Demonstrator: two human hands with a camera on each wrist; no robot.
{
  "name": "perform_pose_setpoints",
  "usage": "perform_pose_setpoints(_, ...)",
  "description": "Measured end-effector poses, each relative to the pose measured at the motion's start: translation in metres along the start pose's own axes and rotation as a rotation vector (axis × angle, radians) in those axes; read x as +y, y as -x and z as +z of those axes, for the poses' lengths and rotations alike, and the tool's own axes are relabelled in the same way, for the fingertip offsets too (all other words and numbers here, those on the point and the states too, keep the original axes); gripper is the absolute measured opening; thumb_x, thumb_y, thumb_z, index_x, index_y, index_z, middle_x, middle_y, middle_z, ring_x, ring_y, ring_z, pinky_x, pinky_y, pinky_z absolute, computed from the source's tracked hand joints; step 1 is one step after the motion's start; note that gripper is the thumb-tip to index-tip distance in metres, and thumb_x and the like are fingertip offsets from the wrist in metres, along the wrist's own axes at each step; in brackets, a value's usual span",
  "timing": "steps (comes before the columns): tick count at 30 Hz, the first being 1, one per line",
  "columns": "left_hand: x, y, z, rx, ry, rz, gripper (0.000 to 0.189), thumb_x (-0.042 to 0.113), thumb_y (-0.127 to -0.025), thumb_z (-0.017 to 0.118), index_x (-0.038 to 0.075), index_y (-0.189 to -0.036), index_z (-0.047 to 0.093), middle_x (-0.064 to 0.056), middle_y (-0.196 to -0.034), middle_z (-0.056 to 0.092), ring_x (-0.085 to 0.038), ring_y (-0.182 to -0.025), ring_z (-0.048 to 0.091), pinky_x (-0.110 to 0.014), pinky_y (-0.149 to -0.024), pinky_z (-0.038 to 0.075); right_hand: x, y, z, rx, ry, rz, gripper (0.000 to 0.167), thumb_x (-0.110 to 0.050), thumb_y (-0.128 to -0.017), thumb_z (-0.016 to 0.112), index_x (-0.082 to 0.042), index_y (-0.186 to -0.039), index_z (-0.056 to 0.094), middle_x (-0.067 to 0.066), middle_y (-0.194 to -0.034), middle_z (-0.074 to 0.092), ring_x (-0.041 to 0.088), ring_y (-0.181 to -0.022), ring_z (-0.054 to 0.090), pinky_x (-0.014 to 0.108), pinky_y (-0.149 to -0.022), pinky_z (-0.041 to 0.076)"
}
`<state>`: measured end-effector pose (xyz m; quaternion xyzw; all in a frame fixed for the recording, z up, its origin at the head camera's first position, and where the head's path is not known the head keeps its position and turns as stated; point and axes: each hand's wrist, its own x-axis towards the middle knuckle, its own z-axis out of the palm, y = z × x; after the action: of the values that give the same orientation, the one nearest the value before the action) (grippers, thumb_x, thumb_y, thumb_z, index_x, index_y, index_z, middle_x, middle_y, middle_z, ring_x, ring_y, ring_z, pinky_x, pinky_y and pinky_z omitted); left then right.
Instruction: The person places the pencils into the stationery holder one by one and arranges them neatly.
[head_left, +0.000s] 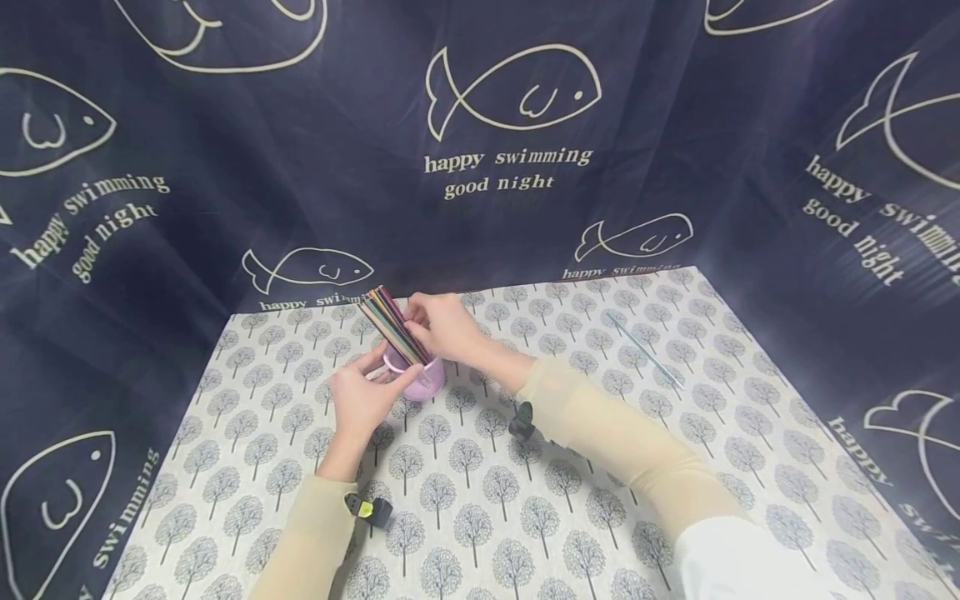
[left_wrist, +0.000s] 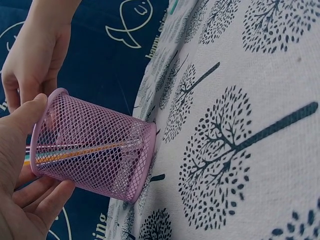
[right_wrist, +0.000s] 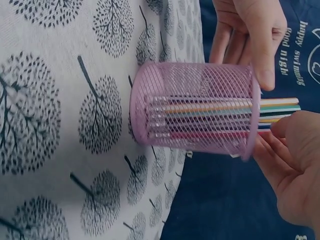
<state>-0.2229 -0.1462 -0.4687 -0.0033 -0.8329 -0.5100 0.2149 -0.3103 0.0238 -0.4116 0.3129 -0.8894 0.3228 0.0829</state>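
Observation:
A pink mesh pen holder (head_left: 426, 385) stands on the patterned cloth. My left hand (head_left: 363, 396) holds it near the rim, thumb on one side and fingers round the other, as the left wrist view (left_wrist: 95, 145) also shows. A bundle of colored pencils (head_left: 392, 327) leans in the holder, its upper ends sticking out to the left. At the rim my right hand (head_left: 448, 327) pinches the bundle between thumb and fingers; the right wrist view shows the pencils (right_wrist: 210, 112) through the mesh, their lower ends near the holder's base.
One thin blue-green stick (head_left: 645, 350) lies apart on the right side of the table. The tabletop is covered by a white cloth (head_left: 465, 483) printed with trees. Dark blue curtains (head_left: 510, 217) with fish drawings enclose the table's back and sides.

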Motion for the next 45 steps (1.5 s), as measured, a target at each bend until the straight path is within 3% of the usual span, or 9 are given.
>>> perform_pose_setpoints(5,-0.001,0.0,0.0,0.008,-0.012,-0.002,0.07,0.031,-0.073,0.101,-0.004,-0.126,0.074,-0.025,-0.123,0.075,-0.038,-0.092,0.082,-0.023,-0.072,0.069,0.011,0.003,-0.022,0.027,-0.036,0.062,0.006,-0.011,-0.1,0.07,-0.006,-0.103,0.071,0.009,-0.096,0.08,0.019,-0.085,0.077,0.021,-0.076,0.068)
perform_pose_setpoints(16,-0.002,-0.001,0.0,-0.014,0.002,-0.051,0.072,0.032,-0.073,0.101,-0.003,-0.13,0.072,-0.024,-0.128,0.074,-0.038,-0.093,0.082,-0.02,-0.072,0.068,0.064,0.015,-0.093,0.143,0.014,0.183,0.013,-0.012,-0.1,0.069,-0.004,-0.109,0.072,0.012,-0.099,0.079,0.024,-0.084,0.074,0.034,-0.077,0.068)
perform_pose_setpoints(23,-0.002,-0.002,0.0,-0.021,0.016,-0.061,0.072,0.03,-0.073,0.101,-0.004,-0.13,0.072,-0.025,-0.128,0.073,-0.039,-0.093,0.081,-0.016,-0.071,0.066,0.103,0.04,-0.127,0.238,0.099,0.218,0.011,-0.011,-0.096,0.069,-0.003,-0.103,0.073,0.015,-0.094,0.08,0.028,-0.078,0.074,0.043,-0.076,0.068)
perform_pose_setpoints(31,-0.001,-0.002,-0.001,-0.014,0.029,-0.071,0.071,0.03,-0.073,0.101,-0.002,-0.13,0.072,-0.025,-0.129,0.073,-0.04,-0.092,0.081,-0.015,-0.069,0.066,0.152,0.078,-0.143,0.288,0.166,0.321,0.01,-0.011,-0.095,0.068,-0.003,-0.099,0.073,0.017,-0.091,0.079,0.031,-0.078,0.073,0.044,-0.073,0.064)
perform_pose_setpoints(34,-0.002,-0.001,0.0,-0.011,0.035,-0.064,0.071,0.029,-0.072,0.101,-0.003,-0.129,0.072,-0.025,-0.128,0.073,-0.04,-0.093,0.081,-0.018,-0.071,0.067,0.172,0.092,-0.147,0.281,0.18,0.348,0.011,-0.01,-0.095,0.066,-0.001,-0.098,0.073,0.019,-0.09,0.078,0.034,-0.079,0.073,0.047,-0.073,0.064)
perform_pose_setpoints(38,-0.002,-0.001,0.001,-0.02,0.046,-0.07,0.072,0.028,-0.073,0.101,-0.004,-0.129,0.072,-0.025,-0.129,0.073,-0.04,-0.093,0.081,-0.018,-0.071,0.067,0.193,0.111,-0.151,0.213,0.219,0.387,0.016,-0.011,-0.094,0.064,0.001,-0.101,0.073,0.022,-0.094,0.078,0.038,-0.083,0.075,0.054,-0.077,0.066)
perform_pose_setpoints(45,-0.001,-0.001,-0.001,-0.027,0.04,-0.089,0.072,0.029,-0.073,0.101,-0.003,-0.13,0.072,-0.025,-0.13,0.073,-0.039,-0.093,0.082,-0.016,-0.07,0.066,0.209,0.139,-0.155,0.087,0.303,0.513,0.029,-0.015,-0.091,0.064,0.008,-0.105,0.072,0.03,-0.1,0.075,0.046,-0.09,0.072,0.06,-0.082,0.065)
